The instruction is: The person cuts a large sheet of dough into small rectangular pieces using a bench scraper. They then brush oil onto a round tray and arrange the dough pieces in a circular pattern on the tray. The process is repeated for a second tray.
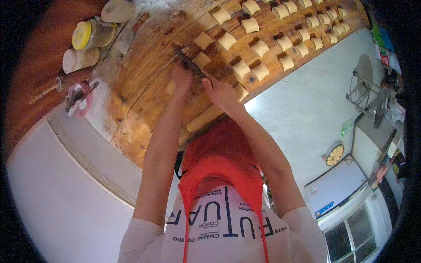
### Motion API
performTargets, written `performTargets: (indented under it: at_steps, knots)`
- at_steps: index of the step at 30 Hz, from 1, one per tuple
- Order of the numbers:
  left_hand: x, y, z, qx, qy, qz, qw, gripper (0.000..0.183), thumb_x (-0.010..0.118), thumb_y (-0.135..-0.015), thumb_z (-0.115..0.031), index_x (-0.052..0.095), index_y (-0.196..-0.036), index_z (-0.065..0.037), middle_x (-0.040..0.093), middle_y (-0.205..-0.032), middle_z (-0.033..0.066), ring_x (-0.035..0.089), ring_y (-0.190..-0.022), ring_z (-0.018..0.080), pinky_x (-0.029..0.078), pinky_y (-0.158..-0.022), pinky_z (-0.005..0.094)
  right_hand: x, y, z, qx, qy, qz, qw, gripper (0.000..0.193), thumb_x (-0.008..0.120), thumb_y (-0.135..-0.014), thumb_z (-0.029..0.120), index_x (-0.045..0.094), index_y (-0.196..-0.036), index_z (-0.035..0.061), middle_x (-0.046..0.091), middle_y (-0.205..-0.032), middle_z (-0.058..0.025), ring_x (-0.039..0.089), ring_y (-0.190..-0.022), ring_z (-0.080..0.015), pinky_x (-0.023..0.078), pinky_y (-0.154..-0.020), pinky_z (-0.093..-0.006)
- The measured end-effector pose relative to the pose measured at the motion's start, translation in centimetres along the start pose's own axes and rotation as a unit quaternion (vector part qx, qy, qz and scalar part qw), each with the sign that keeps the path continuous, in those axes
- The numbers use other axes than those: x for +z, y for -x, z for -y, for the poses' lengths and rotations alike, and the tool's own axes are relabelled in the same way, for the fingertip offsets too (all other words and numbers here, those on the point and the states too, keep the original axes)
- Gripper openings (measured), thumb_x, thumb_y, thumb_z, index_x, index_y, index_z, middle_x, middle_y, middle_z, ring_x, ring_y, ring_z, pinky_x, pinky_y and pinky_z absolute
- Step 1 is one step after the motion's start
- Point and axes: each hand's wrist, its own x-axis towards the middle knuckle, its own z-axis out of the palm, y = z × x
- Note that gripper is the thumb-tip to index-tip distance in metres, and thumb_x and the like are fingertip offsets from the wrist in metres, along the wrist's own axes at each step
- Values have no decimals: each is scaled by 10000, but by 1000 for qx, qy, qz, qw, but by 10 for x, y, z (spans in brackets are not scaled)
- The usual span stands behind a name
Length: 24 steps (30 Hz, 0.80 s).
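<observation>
My right hand (221, 93) is wrapped around the handle of a knife (189, 62), whose dark blade slants away to the far left over the wooden board. My left hand (182, 76) is right beside the blade, low over the board; its fingers are blurred and partly hidden. A small pale dough piece (170, 87) shows at that hand's left edge. Two flat cut dough pieces, one (201, 60) just right of the blade and another (203, 40) beyond it, lie on the wood. A long dough roll (205, 118) rests along the near edge, below my hands.
Many cut dough pieces (260, 72) spread in rows over the wooden board (131, 94) to the right. Jars, one with a yellow lid (81, 35), and a pink container (81, 100) stand left. A scraper (126, 40) lies at the far left. A metal stool (366, 94) stands on the floor.
</observation>
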Motion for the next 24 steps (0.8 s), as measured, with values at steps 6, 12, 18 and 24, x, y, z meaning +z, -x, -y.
performTargets:
  at_steps: [6, 12, 18, 24]
  knots:
    - [-1, 11, -1, 54, -42, -53, 996, 440, 660, -820, -174, 615, -1224, -5, 643, -1064, 231, 570, -1056, 469, 452, -943, 533, -17, 17, 12, 11, 4, 34, 999, 502, 369, -1057, 466, 505, -1462, 202, 695, -1003, -293, 667, -941, -489, 523, -858, -569]
    - [-23, 21, -25, 3, -167, 23, 986, 453, 679, -795, -175, 612, -1202, 12, 651, -1034, 228, 588, -1069, 435, 459, -959, 511, 14, -34, -2, -72, 16, -56, 996, 431, 459, -1051, 391, 561, -1419, 190, 701, -882, -276, 678, -815, -480, 547, -703, -545]
    - [-50, 32, -39, -96, 59, 39, 993, 404, 655, -824, -180, 623, -1192, -17, 653, -1065, 219, 600, -1055, 413, 473, -936, 504, 12, -14, -10, -151, -30, -90, 984, 426, 480, -1049, 361, 529, -1453, 237, 692, -834, -270, 674, -799, -476, 538, -700, -544]
    - [-61, 47, -6, 66, -97, -48, 992, 367, 654, -816, -151, 627, -1160, -28, 655, -1033, 225, 602, -904, 473, 501, -827, 531, 28, 13, 21, -58, -46, 12, 997, 471, 424, -1049, 430, 499, -1479, 253, 691, -917, -286, 675, -882, -478, 531, -762, -551]
